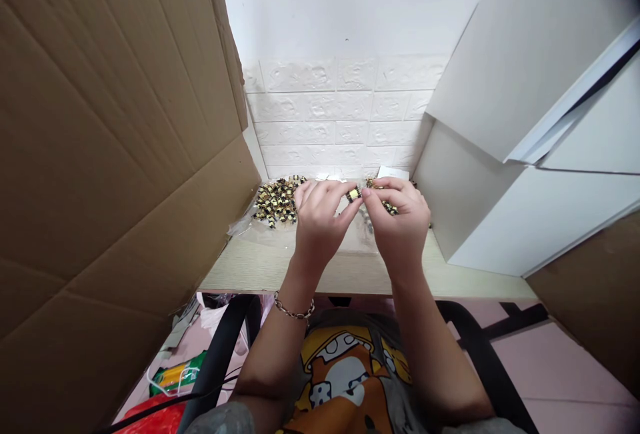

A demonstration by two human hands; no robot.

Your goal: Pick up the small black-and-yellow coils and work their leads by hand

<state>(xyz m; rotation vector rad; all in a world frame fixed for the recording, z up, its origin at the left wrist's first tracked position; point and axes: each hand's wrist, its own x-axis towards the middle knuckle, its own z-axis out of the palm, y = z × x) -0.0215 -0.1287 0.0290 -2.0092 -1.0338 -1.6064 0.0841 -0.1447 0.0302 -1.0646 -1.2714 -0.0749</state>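
Between my two hands, above the table, is a small transformer with a yellow-wrapped middle and black pinned ends. My left hand pinches it from the left between thumb and forefinger. From the other side, the thumb and forefinger of my right hand are closed at its right end. A large heap of similar transformers lies left of my left hand. Behind my right hand is a second, smaller group of transformers, partly covered by the fingers.
A clear plastic sheet lies under the parts on the pale wooden table. Tall cardboard walls the left side, and white boxes stand at the right. A white brick-patterned wall closes off the back.
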